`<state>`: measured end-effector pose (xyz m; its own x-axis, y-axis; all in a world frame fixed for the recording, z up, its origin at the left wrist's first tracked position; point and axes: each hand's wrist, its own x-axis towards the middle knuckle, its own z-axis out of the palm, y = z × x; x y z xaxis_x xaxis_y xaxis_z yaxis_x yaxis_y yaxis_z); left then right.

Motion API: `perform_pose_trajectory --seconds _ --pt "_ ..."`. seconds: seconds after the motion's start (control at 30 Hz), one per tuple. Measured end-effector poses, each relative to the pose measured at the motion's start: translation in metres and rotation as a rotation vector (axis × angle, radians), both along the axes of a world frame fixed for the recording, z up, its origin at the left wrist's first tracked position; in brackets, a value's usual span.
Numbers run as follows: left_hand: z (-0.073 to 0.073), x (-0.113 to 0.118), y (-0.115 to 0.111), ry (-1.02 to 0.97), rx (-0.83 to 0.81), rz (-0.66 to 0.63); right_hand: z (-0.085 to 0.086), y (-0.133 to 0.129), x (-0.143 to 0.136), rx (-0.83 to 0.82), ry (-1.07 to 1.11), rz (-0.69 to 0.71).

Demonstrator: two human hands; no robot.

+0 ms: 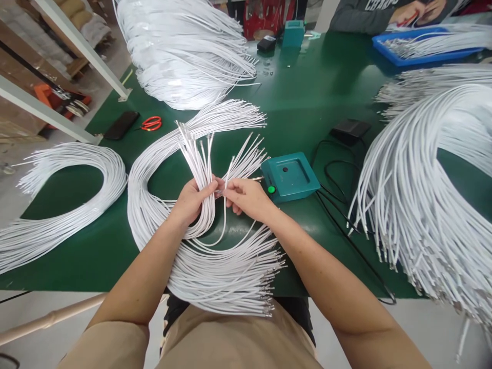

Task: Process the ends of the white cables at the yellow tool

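Observation:
My left hand [194,200] is closed around a bunch of white cables [195,159], whose ends point up and away from me. Close beside it, my right hand [246,197] pinches a single white cable [225,215] between thumb and finger. That cable curves down toward the coil of white cables [142,205] lying on the table under my hands. Many loose cable ends [230,282] fan out at the table's front edge. Just right of my right hand sits a teal box [290,177] with a green button and a thin metal tip on its left side.
White cable coils lie at the left [111,174], the back [184,51] and the right [384,169]. Red-handled scissors [151,123] and a dark phone [122,125] rest back left. Black cords [342,215] trail right of the box. A co-worker's hands [418,13] show behind a blue tray [407,60].

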<state>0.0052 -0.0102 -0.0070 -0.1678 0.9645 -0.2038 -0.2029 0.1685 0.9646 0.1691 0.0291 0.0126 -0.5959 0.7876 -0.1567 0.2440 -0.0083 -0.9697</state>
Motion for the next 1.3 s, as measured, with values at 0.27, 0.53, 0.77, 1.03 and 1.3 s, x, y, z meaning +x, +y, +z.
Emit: perform_pose_trajectory --seconds 0.27,0.53,0.77,1.03,1.3 --pt "0.003 0.000 0.001 -0.010 0.017 0.023 0.000 0.003 0.000 0.074 -0.058 -0.016" --pt "-0.007 0.002 -0.002 0.165 0.039 -0.023 -0.005 0.009 -0.001 0.117 0.046 -0.209" --pt "-0.004 0.002 -0.002 0.199 0.037 -0.063 0.002 0.009 0.003 0.157 0.018 -0.200" --pt "-0.006 0.002 -0.002 0.210 0.031 -0.046 -0.004 0.010 -0.003 -0.085 0.215 -0.348" --pt "-0.005 0.003 -0.003 0.222 0.046 -0.065 -0.004 0.004 -0.007 -0.107 0.239 -0.289"
